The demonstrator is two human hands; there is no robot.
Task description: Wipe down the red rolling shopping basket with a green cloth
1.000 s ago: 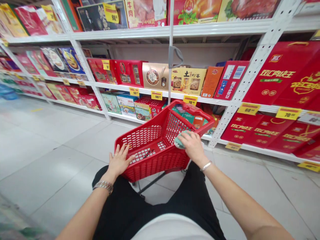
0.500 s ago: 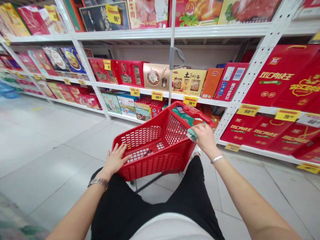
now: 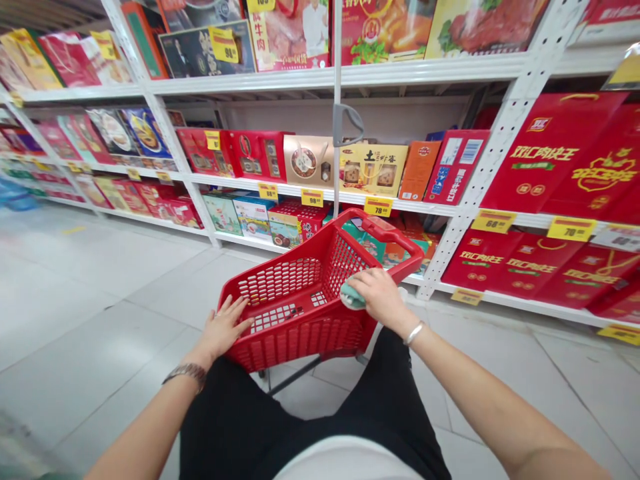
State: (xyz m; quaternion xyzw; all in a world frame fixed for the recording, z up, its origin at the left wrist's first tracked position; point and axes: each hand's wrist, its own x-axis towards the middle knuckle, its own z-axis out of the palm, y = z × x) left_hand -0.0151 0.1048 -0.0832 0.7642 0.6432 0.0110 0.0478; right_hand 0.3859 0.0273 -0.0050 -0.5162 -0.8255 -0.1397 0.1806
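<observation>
A red plastic shopping basket on wheels stands tilted right in front of my knees. My left hand lies flat on its near left rim, fingers spread. Over the basket's right rim, my right hand presses a small green cloth against the plastic, fingers curled over it. The basket's grey pull handle stands upright behind it. Nothing shows inside the basket.
White metal shelving runs across the view, packed with red and gold gift boxes and yellow price tags. A perforated upright stands just right of the basket. Grey floor tiles stretch away to the left.
My right hand with the cloth slid up the right rim toward the far corner, then came back down toward me. My left hand stayed on the near rim.
</observation>
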